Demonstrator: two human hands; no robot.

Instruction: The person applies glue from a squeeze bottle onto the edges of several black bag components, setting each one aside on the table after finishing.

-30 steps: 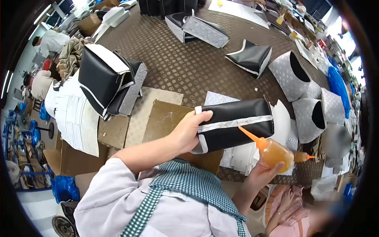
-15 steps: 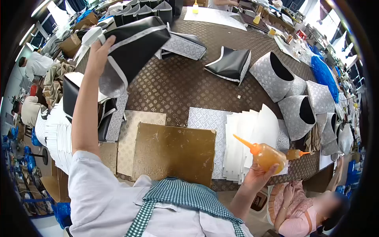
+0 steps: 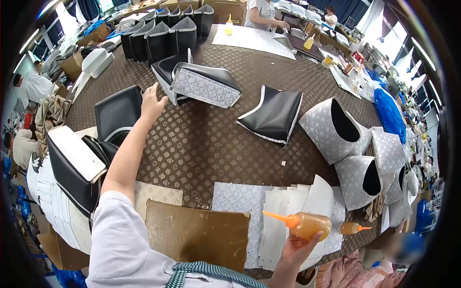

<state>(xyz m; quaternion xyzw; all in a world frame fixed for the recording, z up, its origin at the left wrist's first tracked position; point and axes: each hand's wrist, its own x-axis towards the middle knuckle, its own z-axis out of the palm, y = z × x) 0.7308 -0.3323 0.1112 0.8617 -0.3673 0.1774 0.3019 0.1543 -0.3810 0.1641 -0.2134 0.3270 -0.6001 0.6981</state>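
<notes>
My left hand (image 3: 153,102) is stretched out over the brown patterned table, fingers apart and holding nothing. Just left of it lies a black case piece (image 3: 116,113); ahead and to the right is a black piece with a silver patterned side (image 3: 206,86). My right hand (image 3: 298,249) grips a glue bottle (image 3: 311,226) of amber liquid, its orange nozzle pointing left. Below the bottle are white sheets (image 3: 276,211) on silver patterned paper (image 3: 235,197). A brown board (image 3: 197,233) lies near my body. Another black piece (image 3: 273,113) rests farther ahead.
Silver patterned pieces (image 3: 331,129) cluster at the right beside a smaller glue bottle (image 3: 353,228). At the left sit a black box (image 3: 77,168) and stacked white pieces (image 3: 60,206). Black boxes (image 3: 158,38) stand at the back. A co-worker (image 3: 261,14) is across the table; another person sits lower right.
My left hand has let go of the large black piece, which now lies on the table at the left, and has moved right. The view has shifted; the glue bottle stays in my right hand.
</notes>
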